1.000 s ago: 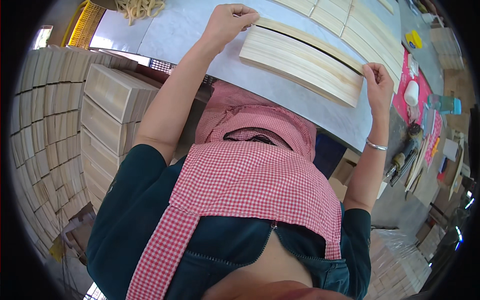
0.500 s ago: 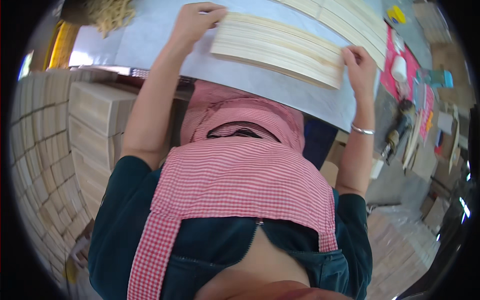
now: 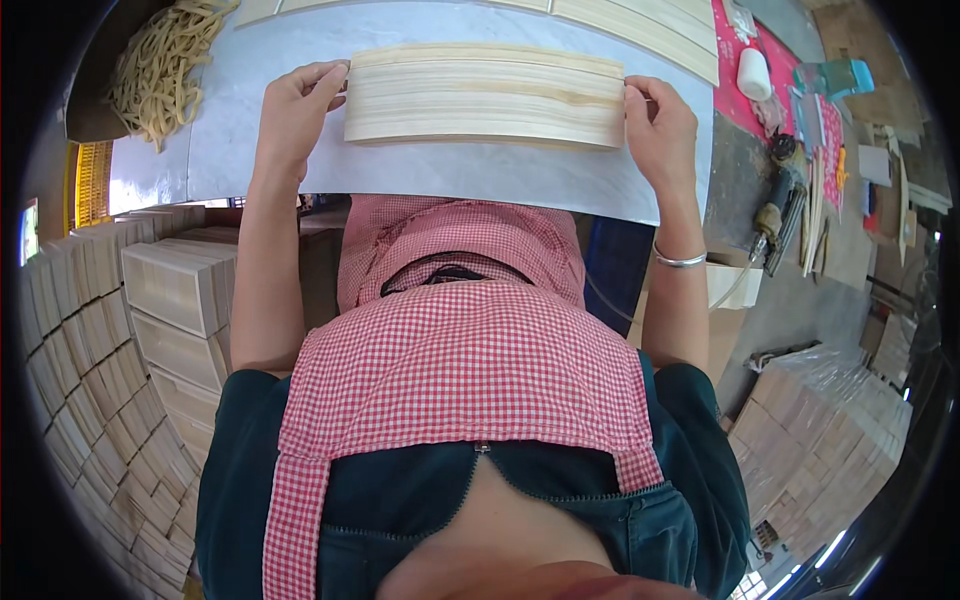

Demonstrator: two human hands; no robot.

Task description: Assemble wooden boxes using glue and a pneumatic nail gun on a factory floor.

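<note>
The wood stack (image 3: 485, 98) lies long from left to right on the table (image 3: 265, 150), with left hand (image 3: 295, 112) and right hand (image 3: 665, 122), equally near, narrowly holding its ends.

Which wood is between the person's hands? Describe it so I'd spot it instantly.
Start at the pale marbled tabletop and look at its near side, just beyond the red-checked apron. There, a long, pale wooden stack lies crosswise between the left hand and right hand. Unlike the boards farther back, it has a hand at each end.
</note>
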